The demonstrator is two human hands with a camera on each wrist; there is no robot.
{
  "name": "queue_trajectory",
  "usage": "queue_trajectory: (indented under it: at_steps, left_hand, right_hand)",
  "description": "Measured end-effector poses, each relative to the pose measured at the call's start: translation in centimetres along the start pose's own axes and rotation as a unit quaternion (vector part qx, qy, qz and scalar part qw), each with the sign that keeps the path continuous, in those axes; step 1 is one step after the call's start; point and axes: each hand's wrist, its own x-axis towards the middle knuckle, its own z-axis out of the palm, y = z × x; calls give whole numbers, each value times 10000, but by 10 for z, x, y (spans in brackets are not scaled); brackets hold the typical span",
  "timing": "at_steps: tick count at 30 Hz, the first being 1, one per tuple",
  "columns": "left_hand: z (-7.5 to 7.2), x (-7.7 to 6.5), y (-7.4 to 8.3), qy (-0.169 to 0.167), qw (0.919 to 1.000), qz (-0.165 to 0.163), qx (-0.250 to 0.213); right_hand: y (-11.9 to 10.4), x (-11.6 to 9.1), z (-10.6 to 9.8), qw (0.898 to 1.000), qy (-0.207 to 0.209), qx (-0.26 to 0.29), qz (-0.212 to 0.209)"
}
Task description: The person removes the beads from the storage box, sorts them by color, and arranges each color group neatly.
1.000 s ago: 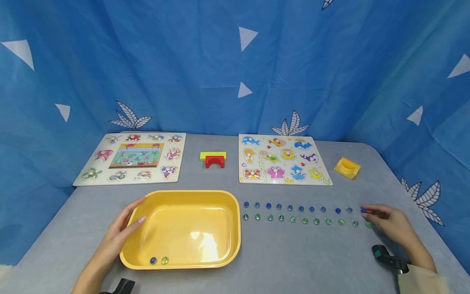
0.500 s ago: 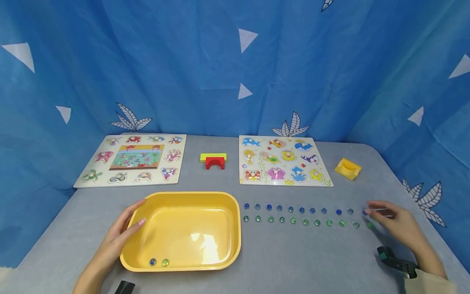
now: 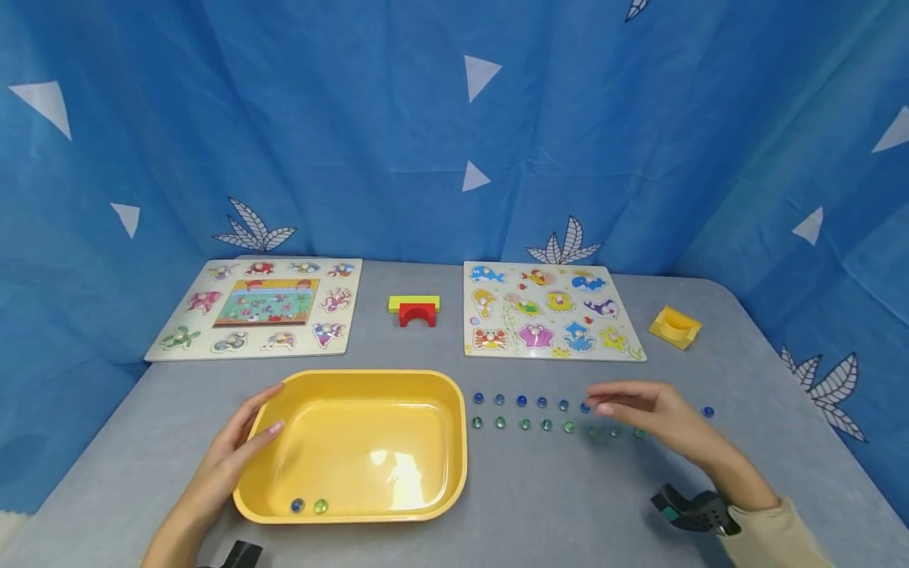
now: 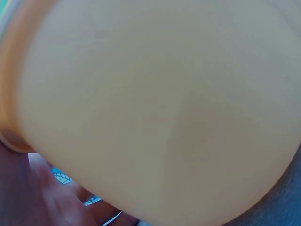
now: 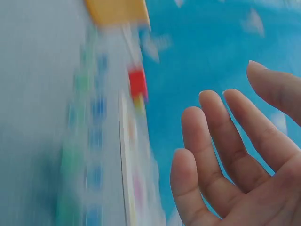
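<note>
At the left end of a yellow plastic tray [image 3: 355, 515], my left hand [image 3: 216, 465] grips the rim, thumb over the inside and fingers along the outer wall. The tray's pale wall [image 4: 141, 94] fills most of the left wrist view. Inside it lie a blue marble [image 3: 297, 505] and a green marble [image 3: 321, 506]. My right hand [image 3: 671, 418] is over the marble rows, hiding part of them; the right wrist view shows relaxed, spread fingers [image 5: 235, 146] with nothing between them. Blue marbles [image 3: 521, 401] form the far row, green marbles [image 3: 525, 424] the near one.
Behind the tray lies a peg puzzle board [image 3: 334, 335], with a sea-animal puzzle board [image 3: 497, 276] to its right. A red arch block [image 3: 417, 311] and a yellow-green block [image 3: 398, 303] sit between them. A yellow block [image 3: 675, 327] stands right, before a blue curtain [image 3: 383, 118].
My right hand has left the blue marble at the far right end of the row, which stays on the table, and moved left over the rows. The left hand keeps its grip.
</note>
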Motion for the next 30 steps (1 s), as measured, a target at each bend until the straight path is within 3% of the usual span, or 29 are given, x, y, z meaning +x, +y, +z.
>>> queue_trajectory:
  at_steps: [3,7,12,17,20,25,30]
  left_hand:
    - [0,-1,-1,3,10000,81,21]
    - [-1,-2,-2,-12,9999,158,7]
    - [-3,-3,-3,-73,9994,322,-125]
    - [-3,-4,-2,-113,9986,472,-196]
    - [-2,-4,-1,-118,9989,413,-178]
    - [-1,-4,-1,-138,9988,417,-215]
    - [0,-4,-2,-140,9978,589,-280]
  right_hand:
    - [-25,24,26,9946,-882,317,-454]
    - [-64,56,63,9771,-1886,387,-911]
    - [-114,95,109,9402,-3060,-192,-1483]
    - [-148,125,155,9024,-3912,-1016,-1491]
    - [-155,138,184,8879,-4225,-1208,-1360]
    - [-147,151,228,8790,-4555,-1240,-667]
    - [-137,152,256,8863,-4483,-1088,-416]
